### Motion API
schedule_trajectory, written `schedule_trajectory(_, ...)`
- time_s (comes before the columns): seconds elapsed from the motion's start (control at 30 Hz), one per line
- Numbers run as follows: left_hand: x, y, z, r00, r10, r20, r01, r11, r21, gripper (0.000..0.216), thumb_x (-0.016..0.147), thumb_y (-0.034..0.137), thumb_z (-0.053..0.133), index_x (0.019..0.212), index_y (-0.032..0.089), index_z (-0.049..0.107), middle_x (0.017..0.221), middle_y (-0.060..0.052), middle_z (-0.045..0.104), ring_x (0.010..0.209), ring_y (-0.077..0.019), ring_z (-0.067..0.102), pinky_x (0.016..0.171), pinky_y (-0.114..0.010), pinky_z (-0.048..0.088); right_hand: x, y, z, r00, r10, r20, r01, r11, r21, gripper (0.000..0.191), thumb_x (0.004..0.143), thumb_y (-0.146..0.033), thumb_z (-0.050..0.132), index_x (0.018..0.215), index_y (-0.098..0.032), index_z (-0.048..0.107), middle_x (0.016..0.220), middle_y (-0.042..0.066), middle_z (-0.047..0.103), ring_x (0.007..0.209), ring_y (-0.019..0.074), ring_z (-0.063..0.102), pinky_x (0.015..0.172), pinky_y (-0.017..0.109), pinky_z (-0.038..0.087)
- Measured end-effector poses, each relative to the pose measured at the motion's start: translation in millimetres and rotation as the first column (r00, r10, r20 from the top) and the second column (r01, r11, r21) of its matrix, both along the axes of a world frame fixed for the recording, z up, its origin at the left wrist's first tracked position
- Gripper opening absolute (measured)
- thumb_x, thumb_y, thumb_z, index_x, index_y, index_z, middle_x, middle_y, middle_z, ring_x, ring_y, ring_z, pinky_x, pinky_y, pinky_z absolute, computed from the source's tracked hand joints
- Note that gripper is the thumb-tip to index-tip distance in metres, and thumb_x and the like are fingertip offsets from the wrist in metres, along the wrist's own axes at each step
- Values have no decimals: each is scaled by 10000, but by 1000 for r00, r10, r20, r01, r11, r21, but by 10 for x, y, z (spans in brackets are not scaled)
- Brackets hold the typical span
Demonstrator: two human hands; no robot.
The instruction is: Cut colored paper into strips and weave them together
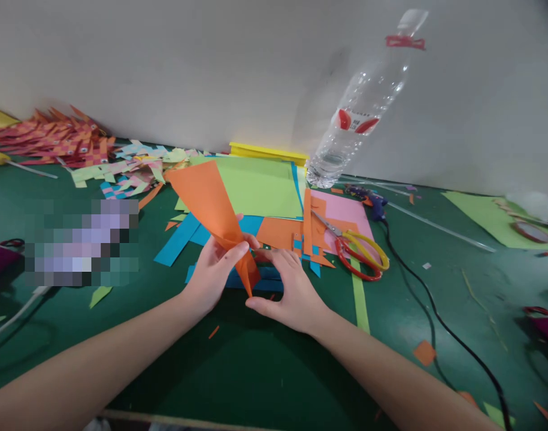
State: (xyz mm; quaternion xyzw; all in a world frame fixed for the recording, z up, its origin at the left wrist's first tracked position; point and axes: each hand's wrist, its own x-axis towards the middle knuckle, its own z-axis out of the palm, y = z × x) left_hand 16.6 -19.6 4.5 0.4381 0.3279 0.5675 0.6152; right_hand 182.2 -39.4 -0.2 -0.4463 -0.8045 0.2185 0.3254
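A sheet of orange paper (206, 200) stands tilted over the table, folded and narrowing to a point at its lower end. My left hand (215, 263) is closed around its lower middle, thumb pressed on the front. At the paper's right edge, my right hand (289, 287) curves with thumb and fingers apart; the thumb tip lies by the lower point and the fingertips are near the fold. Whether those fingertips press on the paper is hard to make out. Blue paper strips (269, 280) lie behind and below the hands.
Scissors (359, 248) with red and yellow handles lie on orange and pink paper (345, 209). Green sheets (260, 185) are stacked behind. A plastic bottle (359, 114), a glue gun (372, 200) with a black cord, and woven paper pieces (71, 140) are around the green table (238, 371).
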Motion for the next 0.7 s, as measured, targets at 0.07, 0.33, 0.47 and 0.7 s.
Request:
schedule_trajectory(0.07, 0, -8, -4, 1000, -14, -2, 14, 999, -31, 404, 813, 303, 684, 1184, 207, 553, 888, -19, 666, 940, -210, 647, 838, -365, 539, 6, 6, -11, 999, 14, 33, -15, 999, 38, 573, 681, -538, 741, 1108, -205, 554, 1007, 105, 678, 938, 294, 598, 884, 514, 424)
schedule_trajectory(0.33, -17, -14, -50, 989, -89, 115, 97, 993, -63, 497, 762, 213, 710, 1229, 243, 541, 912, -10, 642, 902, -185, 633, 832, -348, 537, -1, -34, -19, 1000, 10, 16, -10, 1000, 2, 388, 731, -310, 684, 1075, -221, 528, 995, 77, 683, 906, 257, 615, 840, 466, 464)
schedule_trajectory(0.47, -25, 10, -65, 983, -125, 134, 134, 989, -58, 522, 753, 202, 707, 1241, 254, 528, 958, -20, 645, 957, -202, 632, 817, -341, 542, 5, -14, -42, 1000, -25, -18, 24, 996, -85, 317, 793, -262, 629, 1091, -218, 531, 980, 67, 688, 914, 234, 630, 804, 421, 502)
schedule_trajectory(0.7, -29, 44, -67, 975, -141, 172, 152, 987, -50, 480, 746, 199, 711, 1197, 260, 558, 1114, -44, 643, 1033, -223, 630, 854, -365, 543, 36, 26, -149, 980, -73, -184, 55, 994, -96, 255, 853, -208, 581, 1101, -261, 558, 947, 29, 694, 887, 192, 669, 801, 380, 548)
